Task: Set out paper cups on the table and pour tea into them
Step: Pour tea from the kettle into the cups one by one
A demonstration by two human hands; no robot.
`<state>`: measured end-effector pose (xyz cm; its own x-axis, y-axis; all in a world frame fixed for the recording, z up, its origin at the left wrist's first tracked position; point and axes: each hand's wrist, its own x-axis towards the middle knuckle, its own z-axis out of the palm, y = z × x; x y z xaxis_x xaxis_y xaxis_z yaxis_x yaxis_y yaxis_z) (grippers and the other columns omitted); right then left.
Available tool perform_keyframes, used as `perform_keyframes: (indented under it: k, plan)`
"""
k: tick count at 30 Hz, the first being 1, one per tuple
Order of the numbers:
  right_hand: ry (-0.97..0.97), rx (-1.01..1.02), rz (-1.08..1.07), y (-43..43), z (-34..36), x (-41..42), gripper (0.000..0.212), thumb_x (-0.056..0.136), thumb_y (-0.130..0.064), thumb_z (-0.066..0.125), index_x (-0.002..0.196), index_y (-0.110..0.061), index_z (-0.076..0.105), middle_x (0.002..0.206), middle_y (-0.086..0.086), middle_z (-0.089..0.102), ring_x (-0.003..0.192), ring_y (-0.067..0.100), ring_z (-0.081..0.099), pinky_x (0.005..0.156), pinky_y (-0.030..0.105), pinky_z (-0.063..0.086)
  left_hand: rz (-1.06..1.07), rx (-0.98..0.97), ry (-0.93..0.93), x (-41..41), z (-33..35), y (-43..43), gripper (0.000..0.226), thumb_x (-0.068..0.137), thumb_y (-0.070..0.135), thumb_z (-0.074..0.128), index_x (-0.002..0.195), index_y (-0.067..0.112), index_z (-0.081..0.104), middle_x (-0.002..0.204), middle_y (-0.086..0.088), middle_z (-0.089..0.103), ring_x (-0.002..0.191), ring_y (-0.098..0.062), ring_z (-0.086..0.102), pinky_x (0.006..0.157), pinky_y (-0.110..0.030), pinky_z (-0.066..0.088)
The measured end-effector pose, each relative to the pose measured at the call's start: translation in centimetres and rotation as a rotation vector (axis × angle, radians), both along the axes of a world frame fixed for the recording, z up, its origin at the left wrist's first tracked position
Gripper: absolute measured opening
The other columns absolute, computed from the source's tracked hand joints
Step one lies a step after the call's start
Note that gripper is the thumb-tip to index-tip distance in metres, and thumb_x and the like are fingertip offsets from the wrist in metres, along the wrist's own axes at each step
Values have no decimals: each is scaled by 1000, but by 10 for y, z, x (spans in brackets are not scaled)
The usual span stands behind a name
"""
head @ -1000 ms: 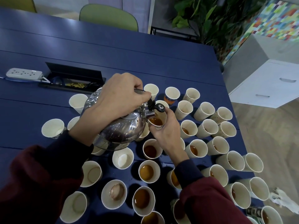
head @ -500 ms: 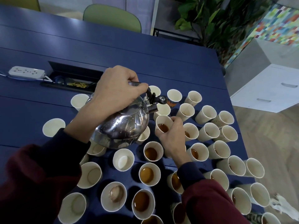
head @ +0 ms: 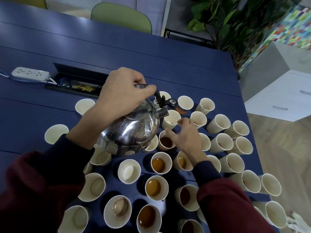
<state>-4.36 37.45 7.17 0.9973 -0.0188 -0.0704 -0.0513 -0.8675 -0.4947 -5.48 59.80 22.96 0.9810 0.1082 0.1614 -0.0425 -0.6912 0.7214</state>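
We log a blue table (head: 151,64) packed with paper cups (head: 128,171); plant (head: 227,22), white cabinet (head: 282,98) and green chair (head: 121,15) stand beyond it, with a cable hatch (head: 75,81) and power strip (head: 30,74) far left. The steel kettle (head: 131,132) hangs tilted over the cups, blocking several, its spout just above an empty cup (head: 171,118). The left hand (head: 122,95) curls round its handle. Nearer cups hold brown tea (head: 152,187); left ones show pale bottoms. The right hand (head: 185,138), fingers spread and holding nothing, hovers between the empty cup and a tea-filled cup (head: 165,142); we cannot tell whether it touches either.
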Motion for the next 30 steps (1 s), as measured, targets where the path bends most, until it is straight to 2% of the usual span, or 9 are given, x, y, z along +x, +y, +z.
perform_keyframes:
  k: [3, 7, 9, 13, 20, 23, 26, 28, 30]
  plan:
    - [-59, -35, 1, 0, -2, 21, 65, 82, -37, 77, 133, -10, 47, 127, 11, 52, 115, 30, 55, 88, 41, 49, 9, -4, 11, 4, -1, 0, 28, 86, 40, 71, 68, 18, 69, 58, 5, 60, 58, -11, 56, 57, -26, 42]
    - [45, -80, 75, 6, -15, 44, 87, 83, -41, 77, 149, -5, 33, 138, 17, 45, 128, 35, 48, 102, 43, 44, 21, -16, 30, 8, -1, 2, 29, 86, 40, 71, 67, 18, 68, 56, 5, 59, 56, -11, 55, 57, -27, 44]
    - [102, -80, 84, 10, -21, 53, 91, 83, -42, 77, 151, -4, 29, 140, 19, 44, 128, 38, 49, 101, 43, 43, 25, -20, 40, 9, -2, 4, 29, 87, 40, 71, 68, 18, 68, 57, 5, 60, 57, -11, 56, 58, -28, 47]
    - [103, -97, 90, 12, -25, 61, 68, 86, -33, 76, 136, -5, 40, 135, 17, 49, 122, 37, 54, 92, 40, 45, 30, -7, 45, 11, -2, 7, 29, 88, 40, 70, 69, 17, 69, 59, 7, 59, 57, -9, 55, 57, -25, 43]
    - [-72, 215, 69, 16, -12, 45, 59, 79, -24, 80, 124, -15, 42, 118, 7, 58, 102, 24, 59, 79, 28, 41, 49, -41, 45, 10, -1, 7, 27, 88, 38, 70, 68, 20, 70, 57, 5, 62, 54, -6, 56, 53, -19, 41]
    - [-143, 284, 120, 21, 4, 27, 60, 76, -18, 81, 123, -22, 43, 117, 1, 58, 103, 18, 57, 82, 26, 42, 57, -68, 40, 6, 5, 4, 23, 88, 30, 65, 70, 18, 73, 60, -2, 67, 60, -20, 64, 55, -27, 48]
    - [-227, 364, 146, 25, 17, 8, 62, 75, -19, 81, 126, -23, 47, 120, -2, 61, 110, 17, 58, 92, 31, 49, 29, -65, 19, -2, 9, 4, 22, 85, 29, 64, 69, 17, 72, 59, -2, 67, 55, -18, 61, 51, -24, 44]
    - [-196, 459, 98, 29, 27, -3, 68, 75, -24, 85, 131, -25, 45, 119, -8, 63, 107, 6, 62, 89, 23, 50, 11, -35, -10, -7, 11, 4, 23, 85, 31, 65, 68, 17, 72, 58, -1, 64, 53, -13, 55, 53, -23, 40]
    - [-129, 670, 8, 33, 37, -14, 73, 76, -17, 88, 134, -20, 44, 119, -8, 64, 98, -5, 64, 81, 12, 50, -7, -19, -30, -11, 14, 5, 23, 87, 31, 66, 70, 16, 72, 60, 1, 62, 57, -11, 54, 56, -24, 40]
